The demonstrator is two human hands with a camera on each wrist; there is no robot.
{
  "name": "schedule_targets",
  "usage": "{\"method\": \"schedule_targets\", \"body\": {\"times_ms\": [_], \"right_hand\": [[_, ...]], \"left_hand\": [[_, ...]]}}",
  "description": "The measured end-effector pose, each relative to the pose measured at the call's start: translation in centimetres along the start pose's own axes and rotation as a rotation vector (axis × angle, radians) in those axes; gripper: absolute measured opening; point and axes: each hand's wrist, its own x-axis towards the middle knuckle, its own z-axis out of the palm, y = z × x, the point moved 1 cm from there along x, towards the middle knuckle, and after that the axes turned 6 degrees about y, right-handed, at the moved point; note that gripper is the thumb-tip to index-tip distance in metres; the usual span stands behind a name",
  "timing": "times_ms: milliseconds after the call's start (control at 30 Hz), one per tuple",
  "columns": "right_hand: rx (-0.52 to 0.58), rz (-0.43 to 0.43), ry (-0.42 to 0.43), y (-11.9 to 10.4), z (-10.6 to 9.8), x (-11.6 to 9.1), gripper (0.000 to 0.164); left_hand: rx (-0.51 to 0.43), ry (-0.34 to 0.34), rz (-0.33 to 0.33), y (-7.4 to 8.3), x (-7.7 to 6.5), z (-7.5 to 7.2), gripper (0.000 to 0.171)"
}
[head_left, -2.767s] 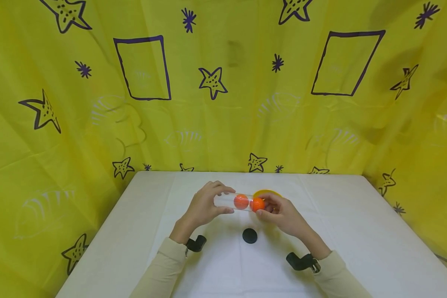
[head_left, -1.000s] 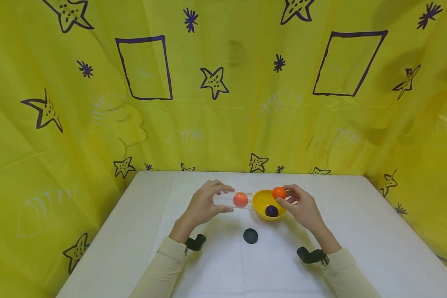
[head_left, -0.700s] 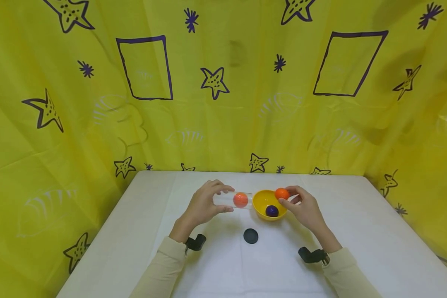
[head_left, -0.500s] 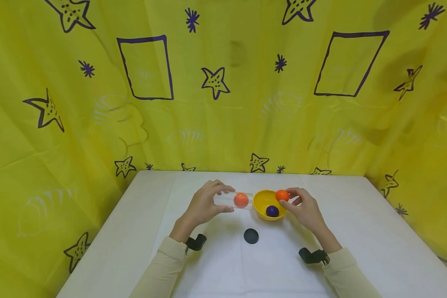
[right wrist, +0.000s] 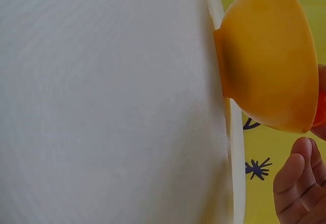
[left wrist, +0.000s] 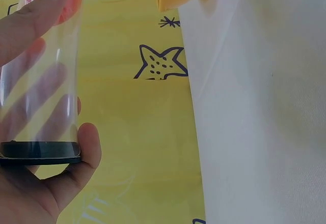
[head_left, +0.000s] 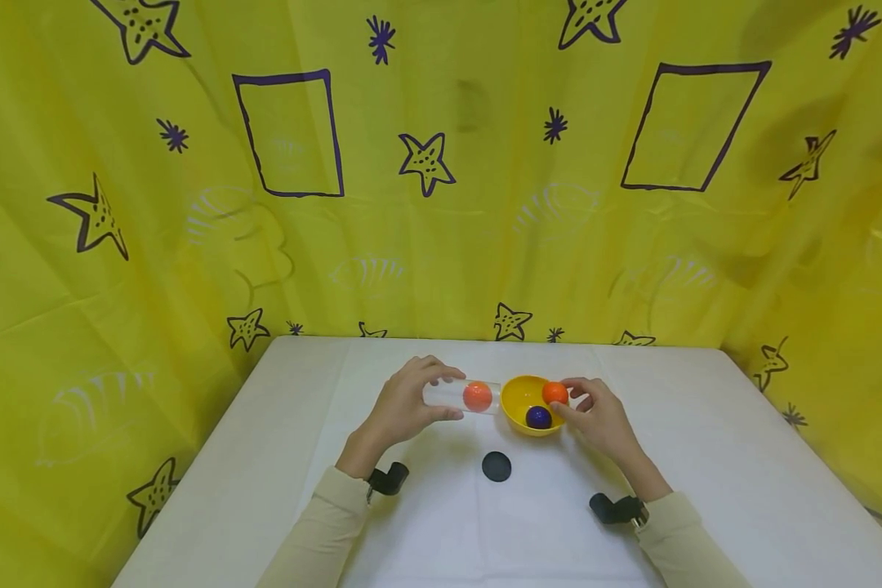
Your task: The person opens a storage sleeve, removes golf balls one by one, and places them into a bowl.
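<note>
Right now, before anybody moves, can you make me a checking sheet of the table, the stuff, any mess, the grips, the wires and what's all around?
Surface: white table, faint creases.
Job's things: clear tube with a black cap at one end and a tube ball, orange, inside; yellow bowl with a purple ball in it; held ball, also orange; black disc on the table.
Clutter: nothing seen.
Grips: left grip holds the tube; right grip pinches the held ball at the bowl's right side.
Cables: nothing seen.
Surroundings: patterned yellow curtain behind and at both sides.
</note>
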Motion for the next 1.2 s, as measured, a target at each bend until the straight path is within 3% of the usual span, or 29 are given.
{"method": "schedule_targets", "body": {"times_ms": [267,500,1200], "right_hand": [[0.010,0.021,-0.019,0.67,0.08,0.08,0.052],[0.000,-0.036,0.057,0.61,-0.41,0.12,0.025],[0.054,-0.031,0.045,-0.05,-0.30,0.12,0.026]], "left_hand": [[0.002,0.002,0.004,0.02,0.07,0.11,0.048],[-0.005,-0.004,-0.004,0.09,0.09,0.11,0.048],[-0.010,-0.008,-0.022,-0.04,0.00,0.28,0.049]]}}
